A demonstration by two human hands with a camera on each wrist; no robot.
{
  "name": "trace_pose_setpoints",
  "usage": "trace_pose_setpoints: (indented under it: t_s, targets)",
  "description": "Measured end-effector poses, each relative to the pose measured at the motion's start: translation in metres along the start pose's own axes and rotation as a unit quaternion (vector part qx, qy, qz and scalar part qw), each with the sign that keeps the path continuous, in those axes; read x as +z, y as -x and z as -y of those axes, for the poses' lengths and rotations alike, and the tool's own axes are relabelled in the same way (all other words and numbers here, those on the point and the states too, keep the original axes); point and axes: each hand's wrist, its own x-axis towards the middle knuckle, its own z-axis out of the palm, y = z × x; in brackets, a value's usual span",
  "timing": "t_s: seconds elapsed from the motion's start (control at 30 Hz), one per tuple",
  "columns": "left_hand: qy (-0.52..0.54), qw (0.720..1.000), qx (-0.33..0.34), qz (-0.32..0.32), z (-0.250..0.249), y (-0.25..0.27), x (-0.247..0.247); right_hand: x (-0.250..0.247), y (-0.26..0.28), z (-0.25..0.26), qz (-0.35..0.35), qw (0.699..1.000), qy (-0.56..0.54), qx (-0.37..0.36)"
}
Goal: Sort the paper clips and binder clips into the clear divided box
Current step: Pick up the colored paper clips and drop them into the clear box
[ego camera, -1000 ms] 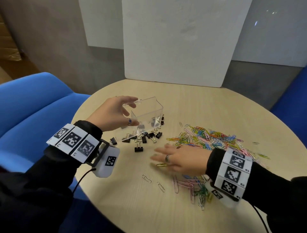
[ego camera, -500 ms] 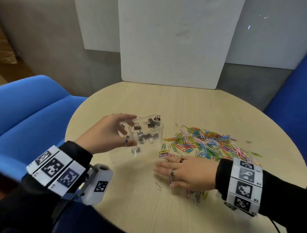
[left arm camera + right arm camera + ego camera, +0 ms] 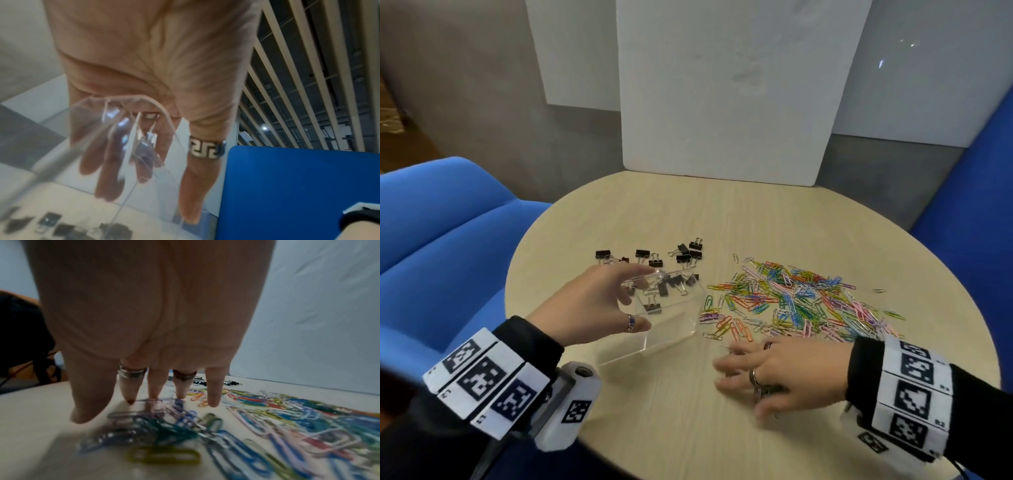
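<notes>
My left hand (image 3: 619,301) grips the clear box (image 3: 671,329) at its left end, fingers over the top and thumb on the near wall. In the left wrist view its fingers (image 3: 109,170) show through the clear box (image 3: 86,129). Black binder clips (image 3: 650,257) lie on the table just behind the box. More show through its walls, and I cannot tell whether they are inside. The coloured paper clips (image 3: 791,301) spread out to the right. My right hand (image 3: 743,373) lies flat, its straight fingers (image 3: 154,389) pressing on paper clips (image 3: 160,423).
The round wooden table (image 3: 722,212) has a white board (image 3: 722,102) leaning at its far edge. Blue chairs (image 3: 441,233) stand left and right. One stray paper clip (image 3: 879,290) lies at the far right of the pile.
My left hand has drawn the clear box nearer to me, leaving several binder clips bare behind it. My right hand has slid toward the front edge, still flat on paper clips.
</notes>
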Motion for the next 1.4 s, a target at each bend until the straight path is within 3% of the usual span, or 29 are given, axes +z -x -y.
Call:
trace_pose_setpoints:
  t_s: [0.13,0.33,0.5,0.67,0.83,1.03,1.4]
  targets:
    - [-0.011,1.000,-0.010,-0.011,0.002,-0.001,0.001,0.002,0.012,-0.014,0.004,0.999,0.000,0.036]
    - [-0.011,1.000,-0.020,-0.012,0.000,-0.003,0.009,-0.021,-0.008,-0.020,-0.121,0.986,-0.083,0.085]
    - [-0.023,0.999,-0.025,-0.022,-0.003,-0.004,0.011,-0.030,-0.047,-0.021,-0.057,0.991,-0.049,0.113]
    - [-0.009,0.999,-0.021,-0.030,-0.001,-0.004,0.013,-0.032,-0.027,-0.031,-0.034,0.990,-0.076,0.114]
    - [0.005,0.999,-0.009,-0.031,0.001,-0.006,0.017,-0.042,-0.035,-0.056,-0.176,0.952,-0.159,0.193]
    - [0.001,1.000,0.002,-0.030,0.000,-0.006,0.017,-0.044,-0.064,-0.065,-0.067,0.967,-0.113,0.217]
    - [0.015,0.999,0.043,-0.005,-0.004,-0.003,0.021,-0.014,-0.015,-0.056,-0.117,0.954,-0.214,0.176]
